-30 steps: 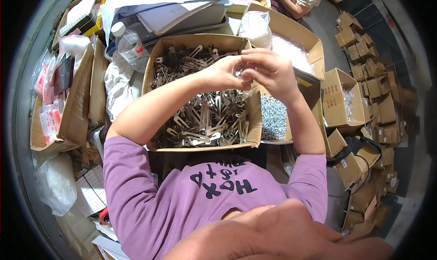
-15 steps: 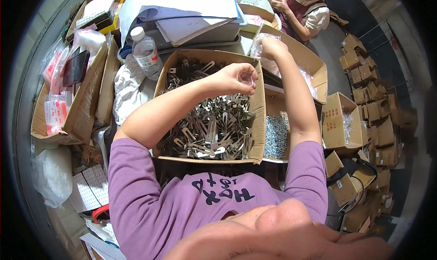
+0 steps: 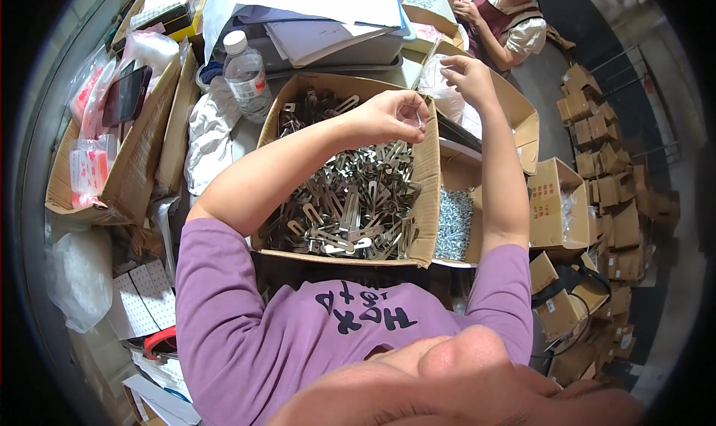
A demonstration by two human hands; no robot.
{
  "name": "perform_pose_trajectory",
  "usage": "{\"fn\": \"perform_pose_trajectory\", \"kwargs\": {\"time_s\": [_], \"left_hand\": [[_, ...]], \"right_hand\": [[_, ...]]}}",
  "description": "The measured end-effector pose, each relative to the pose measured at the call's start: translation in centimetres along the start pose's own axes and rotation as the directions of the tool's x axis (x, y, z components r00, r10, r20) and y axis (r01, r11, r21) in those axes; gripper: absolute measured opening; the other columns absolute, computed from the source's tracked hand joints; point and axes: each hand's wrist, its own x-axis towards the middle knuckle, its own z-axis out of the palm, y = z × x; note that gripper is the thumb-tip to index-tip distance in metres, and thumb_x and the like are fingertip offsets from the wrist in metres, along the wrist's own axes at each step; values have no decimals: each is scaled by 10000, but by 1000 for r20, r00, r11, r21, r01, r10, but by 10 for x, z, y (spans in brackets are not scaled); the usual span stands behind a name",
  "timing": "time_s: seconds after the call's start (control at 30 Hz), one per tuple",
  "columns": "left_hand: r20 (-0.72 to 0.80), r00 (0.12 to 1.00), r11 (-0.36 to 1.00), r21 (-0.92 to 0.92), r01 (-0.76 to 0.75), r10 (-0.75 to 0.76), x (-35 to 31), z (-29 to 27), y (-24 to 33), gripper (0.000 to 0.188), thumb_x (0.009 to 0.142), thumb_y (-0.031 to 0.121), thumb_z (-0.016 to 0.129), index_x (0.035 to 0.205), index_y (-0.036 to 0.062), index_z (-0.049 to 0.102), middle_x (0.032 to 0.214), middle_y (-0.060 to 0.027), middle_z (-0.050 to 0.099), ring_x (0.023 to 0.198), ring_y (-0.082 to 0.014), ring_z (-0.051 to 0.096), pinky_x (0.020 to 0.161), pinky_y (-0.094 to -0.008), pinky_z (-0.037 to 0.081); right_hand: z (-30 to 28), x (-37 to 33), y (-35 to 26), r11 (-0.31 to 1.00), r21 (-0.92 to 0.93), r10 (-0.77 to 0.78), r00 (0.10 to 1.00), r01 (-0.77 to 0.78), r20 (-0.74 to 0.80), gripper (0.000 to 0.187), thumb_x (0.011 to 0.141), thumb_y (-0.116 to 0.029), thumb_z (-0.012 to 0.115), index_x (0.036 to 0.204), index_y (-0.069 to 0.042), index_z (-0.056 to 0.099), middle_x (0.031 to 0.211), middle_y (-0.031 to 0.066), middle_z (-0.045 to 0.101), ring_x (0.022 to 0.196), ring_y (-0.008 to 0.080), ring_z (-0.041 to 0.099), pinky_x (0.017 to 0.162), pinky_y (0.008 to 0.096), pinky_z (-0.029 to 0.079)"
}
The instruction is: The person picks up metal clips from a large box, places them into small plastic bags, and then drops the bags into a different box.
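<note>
My left hand is curled over the far right part of a cardboard box full of slotted metal strips. Something small and clear, like a bit of plastic film, shows between its thumb and fingers; its exact kind cannot be made out. Farther right, my right hand has its fingers apart and nothing visible in them. It hovers by the clear plastic bags in a second carton. Below my right forearm, many small silvery screws fill a smaller box.
A water bottle and white cloth lie left of the strips. Papers cover a grey bin behind. At left, a carton holds bags and a phone. Another person sits far right; cartons are stacked beyond.
My right hand has drawn back from the bags a little, and its fingers have spread. My left hand keeps its curl in nearly the same place. The view has shifted slightly.
</note>
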Motion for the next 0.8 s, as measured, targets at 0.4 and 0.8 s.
{"fn": "perform_pose_trajectory", "kwargs": {"time_s": [0.4,0.8], "left_hand": [[-40,999,987,-160,-1,-6,1,6,-6,415,733,60,719,1093,34,513,988,-32,573,924,-100,554,848,-255,462],[-126,988,989,130,-67,84,3,3,-10,249,875,135,624,1036,-46,566,911,-59,650,838,-93,602,738,-225,493]], "right_hand": [[13,-90,-58,762,632,-261,960,142,99,167,813,-68,655,960,9,639,940,72,648,843,149,611,807,281,480],[9,-122,-48,908,335,-251,967,251,-46,139,756,-105,711,822,0,648,864,93,662,773,160,616,686,274,484]]}}
